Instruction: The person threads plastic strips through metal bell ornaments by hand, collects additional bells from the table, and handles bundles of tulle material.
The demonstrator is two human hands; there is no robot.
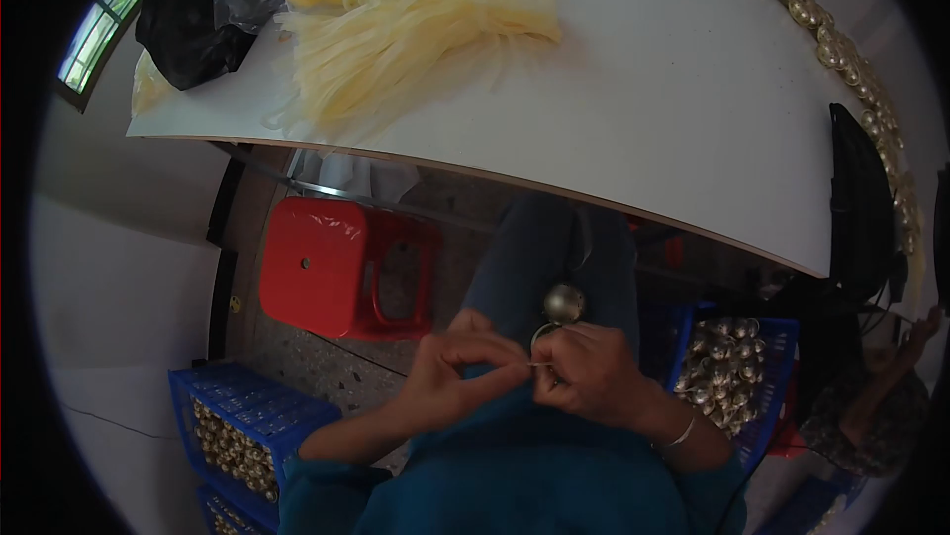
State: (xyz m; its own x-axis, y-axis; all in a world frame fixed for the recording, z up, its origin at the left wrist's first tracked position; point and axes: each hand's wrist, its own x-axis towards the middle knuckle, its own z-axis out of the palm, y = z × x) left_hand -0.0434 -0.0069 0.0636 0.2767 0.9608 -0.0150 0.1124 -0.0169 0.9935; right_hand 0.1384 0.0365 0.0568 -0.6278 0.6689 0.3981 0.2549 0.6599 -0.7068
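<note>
Over my lap, a shiny gold-silver ball ornament (564, 303) hangs just beyond my fingers. A pale thin ribbon (540, 331) loops below it and runs into my grip. My left hand (460, 377) pinches the ribbon's end between thumb and fingertips. Closed close beside it, my right hand (591, 365) holds the ribbon near the ball, its fingers curled. The part of the ribbon inside my right fingers is hidden. On the white table (673, 90) lies a bunch of pale yellow ribbons (416, 35).
Blue crates of metallic balls stand at the lower left (252, 406) and right (737, 377). A red stool (317, 268) is left of my legs. Strung gold balls (831, 45) line the table's right side, near a black bag (859, 198). Another person's arm (891, 377) shows far right.
</note>
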